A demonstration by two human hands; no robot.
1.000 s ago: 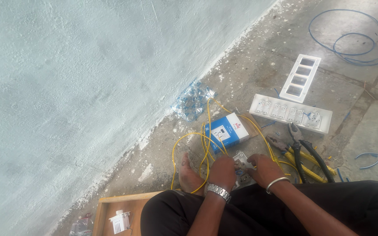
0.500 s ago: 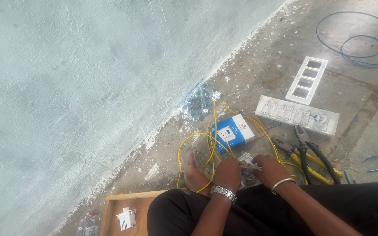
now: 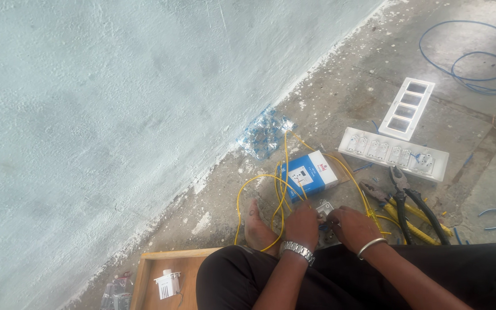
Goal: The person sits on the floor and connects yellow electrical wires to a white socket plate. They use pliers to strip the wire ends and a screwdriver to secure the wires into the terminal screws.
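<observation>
Wiring step: both hands, left hand (image 3: 301, 221) and right hand (image 3: 352, 228), clench a small grey switch module (image 3: 324, 208) among yellow wires (image 3: 259, 179); seating a conductor likely follows.

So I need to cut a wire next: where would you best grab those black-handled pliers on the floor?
Grip the black-handled pliers by both long handles, near their far ends, coming from above on the side of the right hand. They lie flat, jaws pointing away toward the white switch plate, handles splayed toward the person.
</observation>
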